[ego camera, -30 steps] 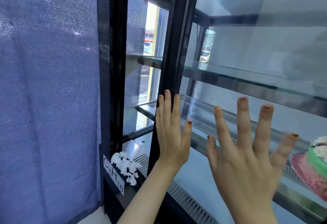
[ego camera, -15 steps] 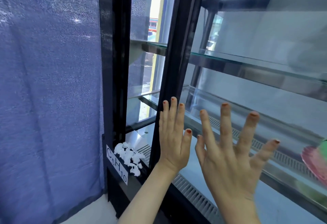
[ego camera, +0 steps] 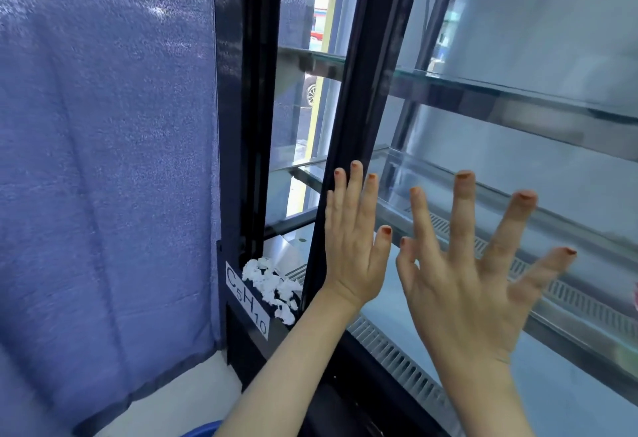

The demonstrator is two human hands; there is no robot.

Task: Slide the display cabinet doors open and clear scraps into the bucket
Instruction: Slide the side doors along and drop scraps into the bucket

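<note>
Sliding door [ego camera: 518, 119] of the display cabinet fills the centre and right of the head view, its black edge frame [ego camera: 355, 108] running top to bottom just right of the open gap. I judge it to be heavy, stiff glass on a track, smooth and slippery under bare skin. I see no handle, so I would push at the frame edge rather than mid-pane. The left hand [ego camera: 352, 250] lies flat there, fingers straight and close together. The right hand [ego camera: 466, 284] is spread wide against the pane at lower right. Neither has a grip on anything; both are apart and flat. White crumpled scraps [ego camera: 269, 281] sit in the gap at lower centre-left, just behind a paper label [ego camera: 247, 302]. They look light and soft, easy to pinch or sweep out. At the bottom edge a blue rim [ego camera: 203, 429] is likely the bucket.
</note>
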